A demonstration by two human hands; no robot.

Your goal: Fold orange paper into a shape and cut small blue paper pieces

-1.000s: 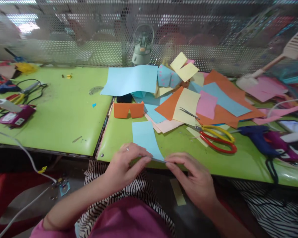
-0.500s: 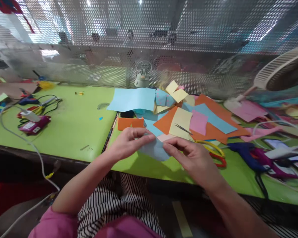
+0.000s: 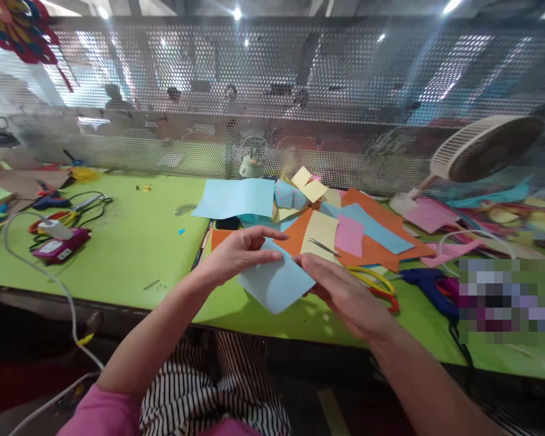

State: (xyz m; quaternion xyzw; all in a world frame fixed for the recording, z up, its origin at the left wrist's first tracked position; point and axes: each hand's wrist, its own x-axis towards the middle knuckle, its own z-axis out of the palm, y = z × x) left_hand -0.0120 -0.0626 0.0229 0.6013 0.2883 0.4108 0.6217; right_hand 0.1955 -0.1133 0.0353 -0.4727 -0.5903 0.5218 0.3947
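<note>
One blue sheet (image 3: 277, 287) was being positioned near the scissors (image 3: 394, 304), right hand (image 3: 347, 297) pinching, left hand (image 3: 231, 255) loosely parted, seemingly needing a steadier grip.

Table (image 3: 140, 260) lit moderately brightly, mostly from above; ceiling lights (image 3: 237, 13) flared into small white spots. Perforated screen (image 3: 200, 72) streaked with pale glare, background behind it hazed and blurred. Soft shadows cast near table's front edge; floor (image 3: 300, 393) left dim. Fan (image 3: 485, 148) stretched by wide-angle distortion at right. Lower-right patch (image 3: 508, 303) masked by coarse pixel blocks.
</note>
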